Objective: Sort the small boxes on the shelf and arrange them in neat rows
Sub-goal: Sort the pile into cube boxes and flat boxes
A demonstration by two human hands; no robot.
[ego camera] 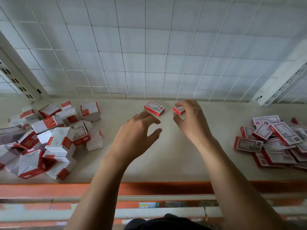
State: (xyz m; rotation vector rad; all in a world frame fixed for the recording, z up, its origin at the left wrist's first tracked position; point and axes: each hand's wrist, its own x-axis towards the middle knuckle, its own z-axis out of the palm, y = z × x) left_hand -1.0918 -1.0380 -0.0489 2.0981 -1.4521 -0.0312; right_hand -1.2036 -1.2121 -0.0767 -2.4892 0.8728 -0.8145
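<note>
One small red-and-white box point(154, 108) lies flat near the back of the beige shelf point(166, 156), by the wire grid. My left hand point(137, 131) hovers just in front of it with fingers loosely spread, holding nothing. To the right, my right hand point(191, 120) pinches a second small red-and-white box point(179, 110) between thumb and fingers, low over the shelf beside the first box; my fingers hide most of it. Whether it touches the shelf I cannot tell.
A jumbled heap of chunkier red-and-white boxes point(49, 140) fills the shelf's left side. A pile of flat boxes point(275, 141) lies at the right. A white wire grid point(149, 55) closes the back; slotted uprights point(20, 77) stand at both corners. An orange rail point(49, 190) edges the front.
</note>
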